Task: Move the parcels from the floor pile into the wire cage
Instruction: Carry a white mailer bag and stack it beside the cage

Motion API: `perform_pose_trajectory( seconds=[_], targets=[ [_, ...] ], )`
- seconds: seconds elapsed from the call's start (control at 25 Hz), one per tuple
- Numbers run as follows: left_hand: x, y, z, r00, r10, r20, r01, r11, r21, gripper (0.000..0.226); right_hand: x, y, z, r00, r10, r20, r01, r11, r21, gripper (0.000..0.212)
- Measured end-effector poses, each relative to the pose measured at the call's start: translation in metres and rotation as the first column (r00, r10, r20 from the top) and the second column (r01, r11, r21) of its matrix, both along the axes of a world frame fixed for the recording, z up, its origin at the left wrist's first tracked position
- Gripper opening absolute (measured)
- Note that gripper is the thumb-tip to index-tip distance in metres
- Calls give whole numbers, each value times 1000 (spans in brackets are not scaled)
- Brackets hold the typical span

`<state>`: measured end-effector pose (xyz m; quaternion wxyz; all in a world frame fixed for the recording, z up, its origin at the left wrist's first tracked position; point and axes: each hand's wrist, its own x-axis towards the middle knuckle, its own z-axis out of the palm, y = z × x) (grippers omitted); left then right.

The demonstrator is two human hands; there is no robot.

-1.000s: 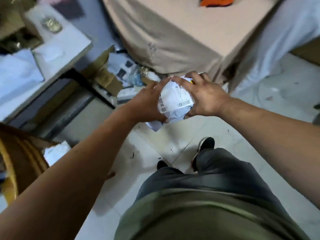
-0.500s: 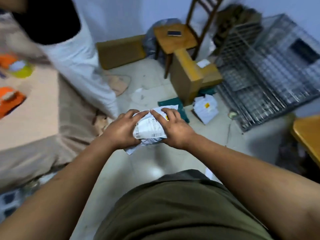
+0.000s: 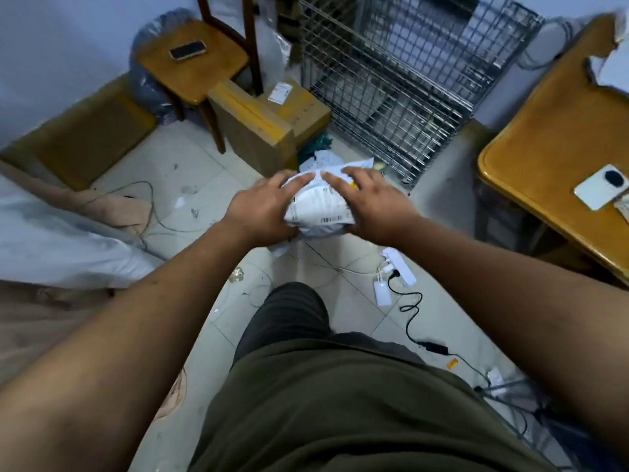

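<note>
Grey wire cage (image 3: pixel 401 80), one, now stands dead ahead instead of off to the right, two cardboard boxes (image 3: pixel 252 127) left of it, while left hand (image 3: pixel 262 212) and right hand (image 3: pixel 377 206) clamp curled fingers round one white parcel (image 3: pixel 316 206) above the floor (image 3: pixel 190 172).

Two hands in frame, the left hand (image 3: pixel 262 211) and the right hand (image 3: pixel 372 206); two white parcels, the near parcel (image 3: pixel 318 212) and the far parcel (image 3: pixel 337 163); one teal bag (image 3: pixel 315 146); three cardboard boxes, a tall box (image 3: pixel 253 131), a labelled box (image 3: pixel 301 107) and a flat box (image 3: pixel 92 137); one wire cage (image 3: pixel 391 80); one wooden chair (image 3: pixel 204 71), carrying one phone (image 3: pixel 188 50); one wooden table (image 3: pixel 544 131), carrying one white card (image 3: pixel 600 187); one power strip (image 3: pixel 399 267); two adapters on the tiles, the white adapter (image 3: pixel 382 294) and the black adapter (image 3: pixel 435 347); one grey sack (image 3: pixel 146 80)
</note>
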<state>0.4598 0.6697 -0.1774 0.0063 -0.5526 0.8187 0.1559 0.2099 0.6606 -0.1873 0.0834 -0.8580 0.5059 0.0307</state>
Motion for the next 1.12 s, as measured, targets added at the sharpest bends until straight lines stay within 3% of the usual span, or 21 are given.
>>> perform_pose_trajectory(
  seconds=[0.36,0.6,0.8,1.12],
  targets=[
    [-30,-147,-9,977,-203,60,205,978,-35,109,-19,-94,1,973,-232,-13,232,972,27,98],
    [-28,-214,-21,967,-251,41,247,964,95,110,-13,-149,-13,957,-288,-32,290,953,89,98],
    [-43,-258,-65,970,-243,23,234,951,201,111,-31,-199,-49,953,-292,-82,303,928,216,105],
    [-84,-361,-151,997,-28,74,2,943,332,107,-70,-341,-141,986,-164,-17,159,919,361,95]
  ],
)
